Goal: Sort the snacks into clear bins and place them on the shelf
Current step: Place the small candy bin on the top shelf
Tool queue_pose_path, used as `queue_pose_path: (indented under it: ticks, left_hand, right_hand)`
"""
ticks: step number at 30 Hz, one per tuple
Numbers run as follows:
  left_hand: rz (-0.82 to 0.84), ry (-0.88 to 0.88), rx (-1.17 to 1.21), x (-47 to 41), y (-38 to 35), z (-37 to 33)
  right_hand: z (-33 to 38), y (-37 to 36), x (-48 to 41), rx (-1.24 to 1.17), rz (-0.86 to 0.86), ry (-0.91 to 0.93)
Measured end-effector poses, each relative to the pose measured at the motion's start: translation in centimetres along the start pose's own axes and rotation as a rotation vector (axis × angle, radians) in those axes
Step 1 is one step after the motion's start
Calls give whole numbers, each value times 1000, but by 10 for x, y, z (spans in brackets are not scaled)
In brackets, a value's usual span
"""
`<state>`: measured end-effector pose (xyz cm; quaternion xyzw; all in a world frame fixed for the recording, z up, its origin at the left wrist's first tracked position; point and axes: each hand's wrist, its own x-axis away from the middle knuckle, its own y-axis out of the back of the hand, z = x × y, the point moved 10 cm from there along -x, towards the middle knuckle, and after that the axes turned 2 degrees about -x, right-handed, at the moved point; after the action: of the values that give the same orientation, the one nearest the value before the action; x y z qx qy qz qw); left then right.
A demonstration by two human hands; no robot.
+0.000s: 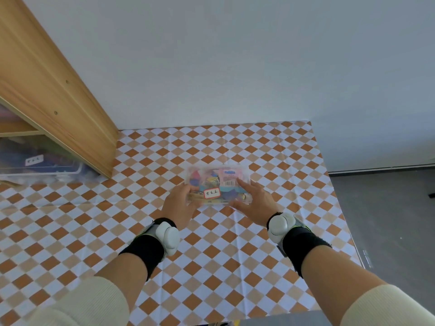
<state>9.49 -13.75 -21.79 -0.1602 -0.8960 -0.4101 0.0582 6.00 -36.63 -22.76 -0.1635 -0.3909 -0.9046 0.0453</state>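
Checkered tablecloth (211, 267) covers the work surface. Wooden shelf (47, 90) stands at 10 o'clock, with a labelled bin (40, 161) on its lowest level. Clear bin (217, 184) of mixed snacks rests on the cloth near centre, at 12 o'clock from both hands. Left hand (180, 203) grips its left end, fingers curled around the edge. Right hand (255, 203) lies against its right end, fingers spread, index finger on the lid.
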Motion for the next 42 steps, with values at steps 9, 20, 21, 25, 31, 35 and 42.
queue_pose_path:
  ticks: [9, 20, 21, 25, 31, 35, 42]
  left_hand:
    - [11, -50, -72, -1, -6, 2]
    - [-67, -91, -109, 2, -2, -2]
    - [-71, -92, -108, 5, -1, -4]
    - [-87, -53, -88, 18, 9, -9]
    - [-188, -3, -23, 41, 60, -29]
    - [-261, -42, -14, 63, 115, -44]
    - [-402, -120, -127, 108, 231, -68]
  right_hand:
    - [0, -3, -2, -4, -77, 59]
    - [-6, -15, -7, 162, -96, 6]
    - [-3, -14, -7, 162, -84, -2]
    - [17, -11, 3, 121, -12, 8]
    - [81, 23, 20, 80, -20, 81]
    - [142, 47, 33, 116, -16, 183]
    - [261, 79, 68, 134, -34, 336]
